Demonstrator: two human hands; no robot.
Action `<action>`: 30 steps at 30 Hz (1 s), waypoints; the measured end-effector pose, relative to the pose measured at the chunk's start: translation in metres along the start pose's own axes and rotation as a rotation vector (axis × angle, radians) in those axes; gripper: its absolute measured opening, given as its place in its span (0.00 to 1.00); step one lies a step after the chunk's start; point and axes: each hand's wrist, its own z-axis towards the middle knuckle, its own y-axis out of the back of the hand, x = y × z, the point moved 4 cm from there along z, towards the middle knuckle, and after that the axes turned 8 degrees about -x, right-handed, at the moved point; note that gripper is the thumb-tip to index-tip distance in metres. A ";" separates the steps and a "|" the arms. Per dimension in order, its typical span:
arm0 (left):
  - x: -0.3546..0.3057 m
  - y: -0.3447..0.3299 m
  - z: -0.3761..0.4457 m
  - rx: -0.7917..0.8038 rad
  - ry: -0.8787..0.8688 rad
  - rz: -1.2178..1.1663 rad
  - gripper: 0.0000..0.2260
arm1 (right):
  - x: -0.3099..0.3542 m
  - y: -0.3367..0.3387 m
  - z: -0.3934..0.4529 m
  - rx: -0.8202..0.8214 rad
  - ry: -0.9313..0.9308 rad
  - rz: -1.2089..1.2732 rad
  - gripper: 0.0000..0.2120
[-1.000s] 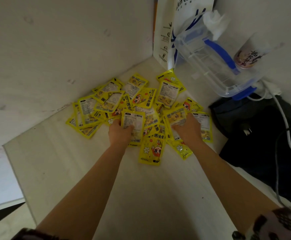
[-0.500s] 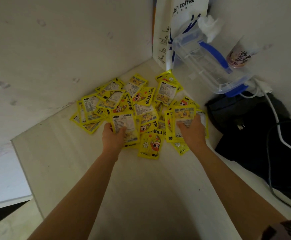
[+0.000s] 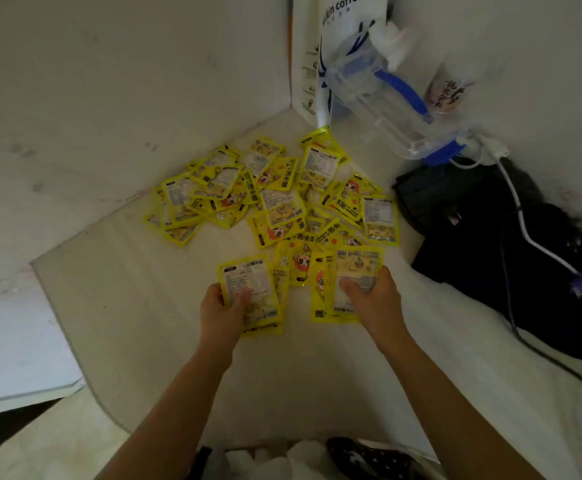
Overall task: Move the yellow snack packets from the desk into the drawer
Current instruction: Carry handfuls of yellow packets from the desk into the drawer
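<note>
Desk: pale wood desk [image 3: 317, 368] tucked into a white wall corner.
Pile: loose heap of yellow snack packets [image 3: 275, 199] near the corner, too overlapped to count, couple dozen-ish.
Left hand: left hand [image 3: 222, 315] grips a small stack of packets [image 3: 251, 292], just in front of the pile.
Right hand: right hand [image 3: 372, 299] pinches another stack [image 3: 348, 282], thumb on top.
Clutter: one coffee paper bag [image 3: 345, 32] behind the pile, one clear plastic pitcher [image 3: 376, 95] with blue handle, one cup [image 3: 445, 91], one black bag [image 3: 490, 244] with a white cable [image 3: 524, 233] draped over it, right of the pile.
Drawer: can't spot it.
</note>
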 end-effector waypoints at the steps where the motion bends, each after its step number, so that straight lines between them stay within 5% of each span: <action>1: 0.006 0.002 -0.005 0.012 -0.001 0.018 0.03 | -0.004 0.001 -0.010 -0.006 -0.005 -0.004 0.17; 10: 0.056 0.029 -0.034 0.189 0.019 0.111 0.02 | -0.053 -0.003 -0.102 -0.085 -0.084 -0.093 0.18; 18: 0.083 0.077 -0.058 0.374 -0.090 0.192 0.03 | -0.109 -0.016 -0.200 -0.284 -0.271 0.064 0.15; 30: 0.113 0.072 -0.157 0.653 -0.301 0.393 0.05 | -0.188 0.048 -0.337 -0.570 -0.441 0.217 0.17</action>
